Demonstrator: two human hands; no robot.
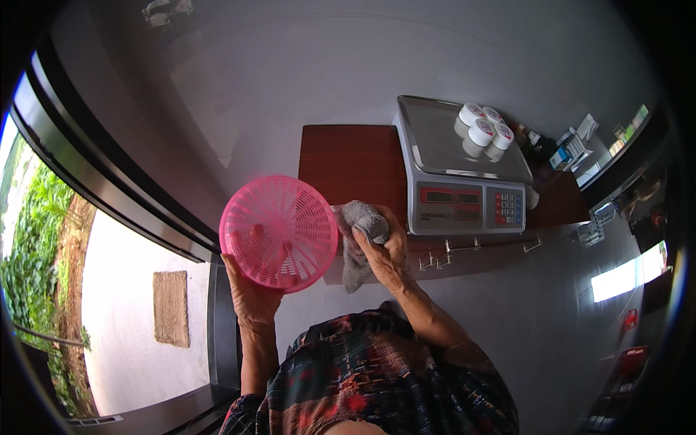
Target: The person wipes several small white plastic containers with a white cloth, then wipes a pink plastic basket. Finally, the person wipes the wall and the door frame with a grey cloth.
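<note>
A round pink plastic basket [290, 217] with slotted sides is tipped up in front of me. My left hand [254, 293] grips its lower left rim, and some fingers show through the slots. Just right of the basket, my right hand [388, 250] is closed around a bunched grey cloth [362, 221], part of which hangs down below the fingers. The cloth is close to the basket's right rim; I cannot tell whether they touch.
Beyond my hands stands a reddish-brown wooden table [348, 156]. On it rests a weighing scale [464, 203], with several white-lidded jars [481, 132] on its metal pan. Hooks [448, 252] line the table's front. A doorway with a brown mat [171, 309] outside lies left.
</note>
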